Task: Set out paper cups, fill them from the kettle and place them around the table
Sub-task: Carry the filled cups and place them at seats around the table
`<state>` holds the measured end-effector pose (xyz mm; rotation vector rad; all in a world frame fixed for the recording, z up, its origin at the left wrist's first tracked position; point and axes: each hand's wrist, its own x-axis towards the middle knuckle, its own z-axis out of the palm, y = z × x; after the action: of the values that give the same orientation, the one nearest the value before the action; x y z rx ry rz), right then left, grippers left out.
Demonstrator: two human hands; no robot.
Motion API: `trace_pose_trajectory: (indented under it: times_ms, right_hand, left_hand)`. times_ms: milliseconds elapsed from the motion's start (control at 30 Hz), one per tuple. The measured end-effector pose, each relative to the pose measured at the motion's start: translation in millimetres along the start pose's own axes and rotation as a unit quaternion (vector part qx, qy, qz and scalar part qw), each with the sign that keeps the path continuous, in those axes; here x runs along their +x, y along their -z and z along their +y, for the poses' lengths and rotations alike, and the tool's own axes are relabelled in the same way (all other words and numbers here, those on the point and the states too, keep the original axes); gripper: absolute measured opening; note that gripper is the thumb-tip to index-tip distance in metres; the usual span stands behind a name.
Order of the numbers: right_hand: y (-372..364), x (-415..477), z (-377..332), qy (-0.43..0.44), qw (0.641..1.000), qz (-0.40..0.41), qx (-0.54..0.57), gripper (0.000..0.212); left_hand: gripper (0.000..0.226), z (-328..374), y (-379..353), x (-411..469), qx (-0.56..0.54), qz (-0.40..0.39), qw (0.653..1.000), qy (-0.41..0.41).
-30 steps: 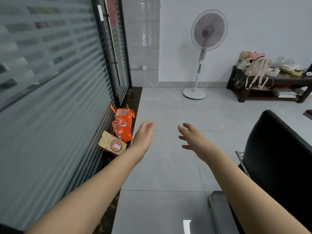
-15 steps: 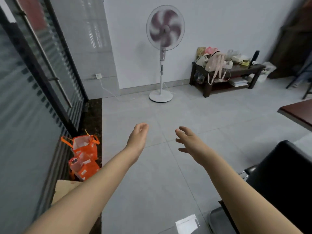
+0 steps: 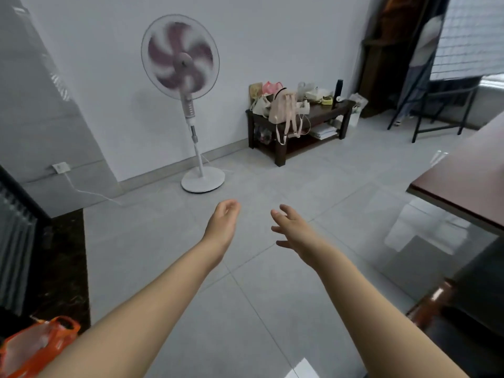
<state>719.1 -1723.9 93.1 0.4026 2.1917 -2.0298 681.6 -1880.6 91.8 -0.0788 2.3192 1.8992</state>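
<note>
Both my arms reach out over the grey tiled floor. My left hand [image 3: 223, 222] is empty, its fingers loosely curled and apart. My right hand [image 3: 291, 227] is empty too, with the fingers spread. The corner of a dark red-brown table [image 3: 461, 184] comes into view at the right edge, well to the right of my right hand. No paper cups and no kettle are in view.
A standing fan [image 3: 181, 64] spins by the white wall, its cable running to a socket on the left. A low dark bench [image 3: 313, 118] holds bags and small items. An orange bag [image 3: 35, 345] lies at the lower left. Dark chair legs [image 3: 436, 115] stand far right.
The view has swung to the right: the glass partition and black chair have left the frame and the table corner has come in. Both hands stay empty and outstretched.
</note>
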Motion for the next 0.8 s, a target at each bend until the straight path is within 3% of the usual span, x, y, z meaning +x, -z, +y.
trace_pose_trajectory:
  times_ms: [467,800]
  right_hand:
    - [179,218,-57,-0.03,0.992,0.121,0.018,0.055]
    - [307,380,-93,-0.058,0.972,0.224,0.05,0.054]
  left_hand:
    - [0.035,86,-172,262,0.002,-0.137,0.99,-0.016]
    - [0.039,143,-331,471,0.063,-0.295,0.951,-0.064]
